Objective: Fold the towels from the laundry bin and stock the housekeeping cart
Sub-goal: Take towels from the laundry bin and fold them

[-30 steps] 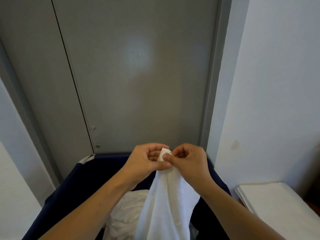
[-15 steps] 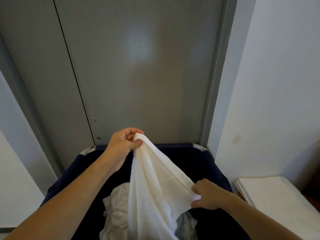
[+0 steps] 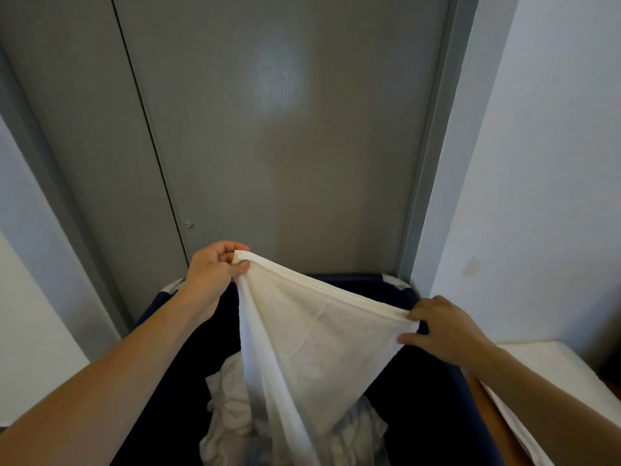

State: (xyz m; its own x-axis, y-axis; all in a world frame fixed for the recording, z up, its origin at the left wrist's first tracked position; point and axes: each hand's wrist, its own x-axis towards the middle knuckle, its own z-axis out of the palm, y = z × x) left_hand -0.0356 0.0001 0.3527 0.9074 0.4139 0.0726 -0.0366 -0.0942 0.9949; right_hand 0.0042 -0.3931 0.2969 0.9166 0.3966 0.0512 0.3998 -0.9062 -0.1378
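Towel: a white towel [image 3: 312,334] hangs in the lower middle of the frame, above the laundry bin [image 3: 420,391], with its top hem pulled taut between both hands.
Left grip: the left hand [image 3: 215,270], at centre left, pinches one top corner between thumb and curled fingers.
Right grip: the right hand [image 3: 443,327], at centre right and lower in the frame, pinches the far end of the hem, thumb below the cloth and fingers over it.
Long axis: the held hem slopes from upper left down to lower right; below it the cloth narrows and drops toward the bottom edge of the frame.
Bin: dark navy walls fill the bottom of the frame, its far rim close against the grey door [image 3: 285,146]; crumpled white laundry [image 3: 228,418] lies inside, behind and below the hanging towel.
Edges: the door frame [image 3: 433,163] runs down just beside the bin's far right corner; a pale wall [image 3: 544,196] closes in the right side.
Open room: bare door surface fills the frame above the hands.
Lower right: a flat stack of folded white linen [image 3: 557,375] lies on a brown worktop [image 3: 487,418], just beside the bin's right wall.
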